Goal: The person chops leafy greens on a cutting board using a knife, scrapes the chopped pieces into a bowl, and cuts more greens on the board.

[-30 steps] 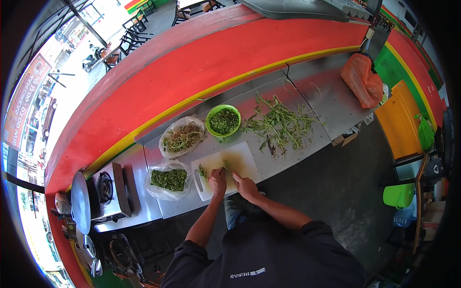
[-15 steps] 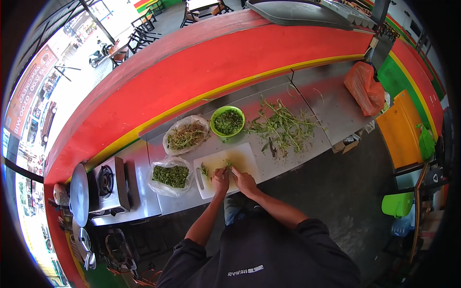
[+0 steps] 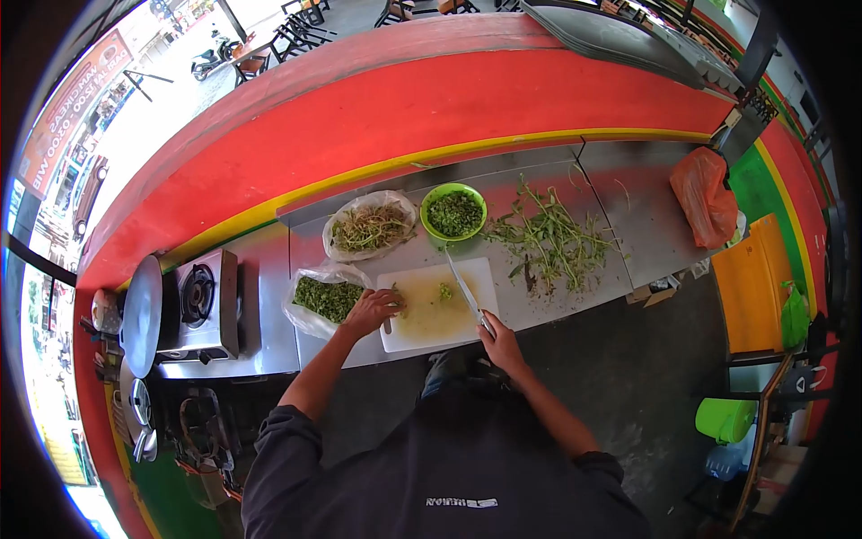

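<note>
knife (image 3: 464, 285) juts forward from the right hand (image 3: 503, 347), which is wrapped around its handle (image 3: 487, 322).

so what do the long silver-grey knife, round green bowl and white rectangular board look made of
Long silver-grey knife: the blade looks like smooth steel, from its metallic sheen; its handle, in the right hand, is unclear.

Round green bowl: probably smooth plastic, judging by its vivid colour.

White rectangular board: likely matte plastic, since no wood grain shows around its yellowish stain.
</note>
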A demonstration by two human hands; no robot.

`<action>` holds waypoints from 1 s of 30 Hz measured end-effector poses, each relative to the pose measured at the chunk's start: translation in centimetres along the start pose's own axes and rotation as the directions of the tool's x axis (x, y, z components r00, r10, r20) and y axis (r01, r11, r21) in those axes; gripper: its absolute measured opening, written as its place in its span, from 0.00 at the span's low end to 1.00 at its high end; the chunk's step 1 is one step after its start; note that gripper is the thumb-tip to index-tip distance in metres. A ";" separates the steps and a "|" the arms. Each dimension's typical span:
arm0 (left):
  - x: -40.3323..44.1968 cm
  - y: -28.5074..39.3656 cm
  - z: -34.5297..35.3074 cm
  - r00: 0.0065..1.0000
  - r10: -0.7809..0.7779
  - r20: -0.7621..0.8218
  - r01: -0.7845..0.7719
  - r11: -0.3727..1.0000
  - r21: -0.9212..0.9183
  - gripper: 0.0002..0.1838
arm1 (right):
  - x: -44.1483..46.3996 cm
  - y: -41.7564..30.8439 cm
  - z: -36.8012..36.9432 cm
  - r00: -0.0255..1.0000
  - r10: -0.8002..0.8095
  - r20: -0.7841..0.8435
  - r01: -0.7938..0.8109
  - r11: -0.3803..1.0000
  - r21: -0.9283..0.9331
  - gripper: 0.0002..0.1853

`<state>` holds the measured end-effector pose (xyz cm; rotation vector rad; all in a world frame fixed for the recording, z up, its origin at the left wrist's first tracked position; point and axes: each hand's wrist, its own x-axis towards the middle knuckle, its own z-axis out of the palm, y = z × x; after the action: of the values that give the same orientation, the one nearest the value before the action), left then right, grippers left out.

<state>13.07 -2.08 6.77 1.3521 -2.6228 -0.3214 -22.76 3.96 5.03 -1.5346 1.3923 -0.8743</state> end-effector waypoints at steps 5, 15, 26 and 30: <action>0.4 -3.0 1.2 0.956 0.293 0.027 -0.294 0.944 0.151 0.15 | -1.5 -0.7 0.1 0.999 0.003 -0.047 -0.003 1.000 0.002 0.24; 1.2 -1.7 4.9 0.985 0.075 -0.155 -0.108 0.970 -0.216 0.08 | -4.1 -2.3 4.7 0.992 0.051 -0.112 -0.054 0.998 -0.016 0.25; 3.4 1.7 7.4 0.933 -0.146 -0.328 0.021 0.934 -0.355 0.05 | -5.4 -5.3 7.9 0.986 0.162 -0.038 -0.166 0.960 -0.223 0.24; 3.2 1.7 7.3 0.937 -0.119 -0.328 -0.003 0.937 -0.349 0.06 | -4.9 -3.9 8.3 0.983 0.183 0.009 -0.163 0.897 -0.412 0.24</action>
<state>8.10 -2.96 0.35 1.2383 -2.1223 -0.4796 -14.33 10.01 5.70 -1.6909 1.7253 -0.4480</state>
